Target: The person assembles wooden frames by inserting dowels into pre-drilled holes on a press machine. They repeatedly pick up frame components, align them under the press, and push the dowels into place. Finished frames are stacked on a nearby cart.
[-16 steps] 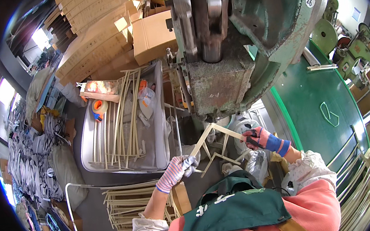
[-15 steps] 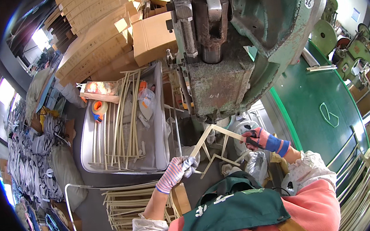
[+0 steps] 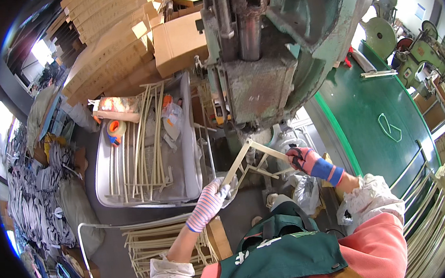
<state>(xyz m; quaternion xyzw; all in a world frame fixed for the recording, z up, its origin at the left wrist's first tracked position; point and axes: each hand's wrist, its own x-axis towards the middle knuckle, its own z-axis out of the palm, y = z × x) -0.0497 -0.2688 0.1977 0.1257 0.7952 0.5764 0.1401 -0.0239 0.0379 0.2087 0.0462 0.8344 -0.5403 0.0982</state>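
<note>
A cream, bent frame of flat bars spans my two hands, its angled corner pointing away from me beneath the press head. Thinner cream legs hang below it, joined by a second angled bar. My left hand, in a striped glove, is closed round the left end. Closed on the right end is my right hand, in a red and blue glove with dark fingertips. Just beyond the corner stands the worn green press; whether the frame touches it I cannot tell.
Left of the press, a grey tub holds cream bars, a tape roll and plastic bags. More cream frames are stacked at lower left. A green table stands right, with bars beside it. Cardboard boxes rise behind.
The held frame has tilted, bringing its lower angled bar closer up beneath the upper corner. Both hands keep their grip. The whole view has shifted slightly.
</note>
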